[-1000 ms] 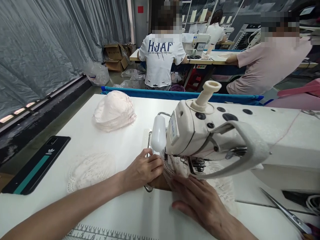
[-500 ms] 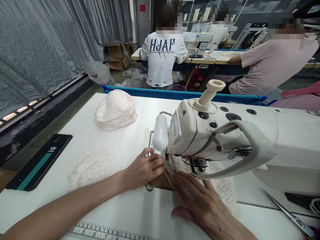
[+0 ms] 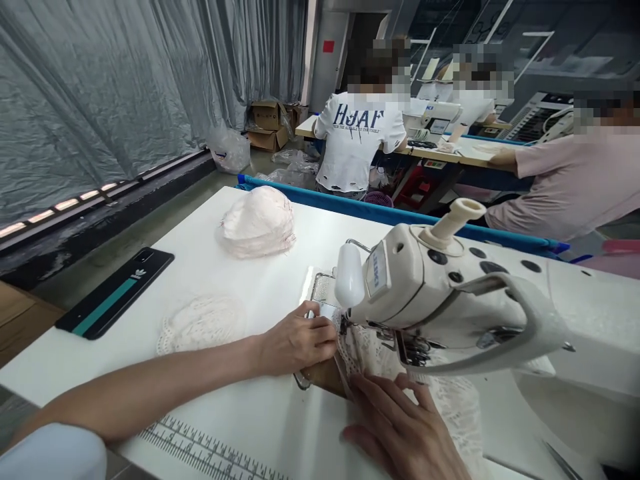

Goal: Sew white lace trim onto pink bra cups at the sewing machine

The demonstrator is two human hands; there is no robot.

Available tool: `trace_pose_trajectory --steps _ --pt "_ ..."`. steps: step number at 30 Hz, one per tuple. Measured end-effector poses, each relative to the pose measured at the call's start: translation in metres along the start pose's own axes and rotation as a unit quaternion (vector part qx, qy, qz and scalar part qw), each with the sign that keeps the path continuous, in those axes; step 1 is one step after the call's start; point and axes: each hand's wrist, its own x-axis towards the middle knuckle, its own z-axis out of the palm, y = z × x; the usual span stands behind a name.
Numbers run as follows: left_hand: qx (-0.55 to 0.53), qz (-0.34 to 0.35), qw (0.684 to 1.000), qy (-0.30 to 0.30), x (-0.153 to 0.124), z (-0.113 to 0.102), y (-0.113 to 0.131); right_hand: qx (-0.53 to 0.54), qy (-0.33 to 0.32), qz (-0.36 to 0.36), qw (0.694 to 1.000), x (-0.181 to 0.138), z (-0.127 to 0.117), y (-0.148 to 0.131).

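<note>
View swung left, left hand curled at lace, right hand pressing it

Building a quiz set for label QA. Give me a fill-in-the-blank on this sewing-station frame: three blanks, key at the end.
1. The right hand lies flat on white ____ fabric in front of the sewing machine.
2. The black phone lies on the table to the ____ of the left hand.
3. The stack of pink cups sits ____ from the person than the flat white piece.
Missing words: lace; left; farther.
</note>
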Motion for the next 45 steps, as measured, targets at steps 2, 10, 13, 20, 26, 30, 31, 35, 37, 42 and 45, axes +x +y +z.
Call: trace_pose_trajectory --steps 2,10,13,20,26,30,31,35,37,42,45 --pt "0.002 -0.003 1.000 0.000 0.000 0.000 -0.001 0.003 0.003 0.004 1.000 0.001 0.001 0.000" --pt "-0.001 -0.065 0.998 -0.013 -0.001 0.002 -0.004 -0.076 -0.008 0.000 0.997 0.007 0.007 0.004" --pt "0.007 -0.089 0.996 -0.024 -0.001 0.003 -0.004 -0.105 -0.029 0.001 0.994 0.006 0.006 0.008" --pt "0.035 -0.109 0.993 -0.012 -0.002 0.009 -0.004 -0.153 -0.031 -0.001 0.988 0.017 0.004 0.016" --pt "0.034 -0.124 0.991 -0.030 0.004 -0.006 0.000 -0.110 0.009 0.030 0.993 0.028 0.000 0.006" --pt "-0.114 -0.114 0.985 -0.059 0.004 -0.028 0.017 0.170 -0.072 0.093 0.978 0.022 -0.024 -0.005" --pt "-0.169 -0.131 0.975 -0.065 0.003 -0.033 0.022 0.245 -0.095 0.117 0.958 0.018 -0.032 -0.005" --pt "-0.400 -0.237 0.881 -0.084 -0.006 -0.053 0.042 0.314 -0.143 0.130 0.929 -0.007 -0.054 0.010" --pt "-0.486 -0.258 0.829 -0.097 -0.009 -0.065 0.052 0.239 -0.150 0.144 0.949 -0.023 -0.060 0.022" --pt "-0.464 -0.237 0.847 -0.103 -0.009 -0.088 0.077 0.104 -0.155 0.136 0.973 -0.049 -0.071 0.030" --pt "-0.399 -0.217 0.886 -0.090 -0.007 -0.085 0.089 0.041 -0.132 0.127 0.982 -0.048 -0.075 0.016"
